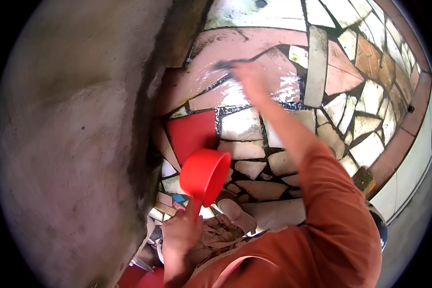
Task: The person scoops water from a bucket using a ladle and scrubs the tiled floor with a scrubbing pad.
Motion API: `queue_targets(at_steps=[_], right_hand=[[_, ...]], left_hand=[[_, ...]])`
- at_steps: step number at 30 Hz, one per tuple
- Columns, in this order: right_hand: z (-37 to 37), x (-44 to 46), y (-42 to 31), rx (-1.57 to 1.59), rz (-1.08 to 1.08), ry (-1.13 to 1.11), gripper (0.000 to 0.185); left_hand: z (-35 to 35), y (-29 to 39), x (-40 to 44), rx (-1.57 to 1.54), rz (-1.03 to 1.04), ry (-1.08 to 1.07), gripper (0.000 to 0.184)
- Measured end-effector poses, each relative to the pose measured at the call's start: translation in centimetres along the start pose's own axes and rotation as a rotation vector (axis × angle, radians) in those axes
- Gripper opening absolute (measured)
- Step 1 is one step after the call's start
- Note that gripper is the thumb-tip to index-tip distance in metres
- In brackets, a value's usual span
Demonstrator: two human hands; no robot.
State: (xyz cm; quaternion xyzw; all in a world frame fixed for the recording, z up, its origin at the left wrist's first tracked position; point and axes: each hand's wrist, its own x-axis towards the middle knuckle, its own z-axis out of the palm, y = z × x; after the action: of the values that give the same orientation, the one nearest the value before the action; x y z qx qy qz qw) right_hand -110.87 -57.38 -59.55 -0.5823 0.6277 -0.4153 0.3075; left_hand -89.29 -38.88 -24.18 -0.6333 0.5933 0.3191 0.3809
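A red plastic dipper (204,176) is held by its handle in my left hand (181,231), its cup tilted above the mosaic floor near a red tile (192,136). Stretched forward, my right hand (247,74) is closed around a dark brush-like object (225,64), blurred by motion, against a wet pink stone slab (269,77). Water glistens on the slab and on the pale stones below my right hand. The inside of the dipper is mostly turned away, so its contents cannot be made out.
A rough concrete wall (77,120) rises along the left. Irregular stone pieces cover the floor, with a long grey strip (317,67) among them. A brownish block (364,180) lies by the raised border (393,156) at right. My shoe (236,213) is below the dipper.
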Motion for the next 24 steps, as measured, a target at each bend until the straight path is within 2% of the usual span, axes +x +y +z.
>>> queue_targets(at_steps=[1, 2, 3, 4, 5, 7, 9, 10, 11, 13, 15, 17, 18, 20, 22, 23, 24], right_hand=[[-3.4, 0.6, 3.9, -0.255, -0.049, 0.075, 0.023], [-10.8, 2.1, 1.4, -0.324, 0.241, -0.054, 0.03], [-13.7, 2.3, 4.9, -0.597, -0.048, 0.25, 0.032], [-16.8, 2.9, 8.1, -0.705, 0.182, 0.244, 0.032], [-18.9, 3.9, 6.8, -0.778, 0.304, 0.25, 0.034], [-17.5, 6.6, 3.9, -0.726, 0.063, 0.357, 0.039], [-12.5, 10.0, -0.9, -0.624, -0.051, 0.245, 0.042], [-9.5, 10.8, -4.6, -0.631, -0.034, 0.17, 0.042], [-6.1, 11.1, -5.8, -0.596, -0.221, 0.113, 0.035], [1.4, 10.1, -8.9, -0.649, -0.342, -0.038, 0.025], [8.4, 8.4, -10.9, -0.768, -0.3, -0.382, 0.023], [12.1, 8.1, -10.2, -0.694, -0.242, -0.332, 0.023], [12.7, 8.0, -9.5, -0.627, -0.181, -0.287, 0.023], [7.1, 9.0, -7.8, -0.934, -0.355, -0.419, 0.019], [2.0, 11.7, -5.0, -0.79, 0.209, -0.337, 0.016], [0.6, 11.2, -5.3, -0.794, 0.208, -0.333, 0.016], [-1.0, 10.1, -6.0, -0.749, 0.008, -0.139, 0.015]], left_hand=[[-0.1, 0.2, -0.1, -0.048, 0.024, 0.047, 0.06], [-0.2, 0.2, -0.3, -0.067, 0.067, 0.061, 0.061], [-0.5, 0.1, -0.5, -0.064, 0.075, 0.082, 0.061], [-0.8, 0.1, -0.7, -0.05, 0.097, 0.087, 0.061], [-0.9, 0.3, -1.0, -0.045, 0.116, 0.084, 0.062], [-1.2, 0.4, -1.4, -0.013, 0.135, 0.106, 0.062], [-1.6, 0.3, -1.8, -0.025, 0.12, 0.101, 0.063], [-1.4, 0.3, -2.0, -0.041, 0.112, 0.089, 0.063], [-1.3, 0.2, -2.1, -0.055, 0.1, 0.076, 0.063], [-1.4, -0.2, -2.2, -0.058, 0.08, 0.067, 0.063], [-1.2, -0.2, -2.1, -0.054, 0.059, 0.071, 0.063], [-1.3, -0.2, -1.6, -0.058, 0.057, 0.079, 0.062], [-1.7, 0.0, -1.5, -0.055, 0.056, 0.111, 0.062], [-1.2, -0.3, -2.2, -0.034, 0.108, 0.2, 0.059], [-0.9, -0.7, -1.5, -0.058, 0.137, 0.243, 0.059], [-1.0, -0.9, -1.9, -0.075, 0.169, 0.242, 0.059], [-1.6, -0.5, -2.0, -0.079, 0.164, 0.204, 0.06]])
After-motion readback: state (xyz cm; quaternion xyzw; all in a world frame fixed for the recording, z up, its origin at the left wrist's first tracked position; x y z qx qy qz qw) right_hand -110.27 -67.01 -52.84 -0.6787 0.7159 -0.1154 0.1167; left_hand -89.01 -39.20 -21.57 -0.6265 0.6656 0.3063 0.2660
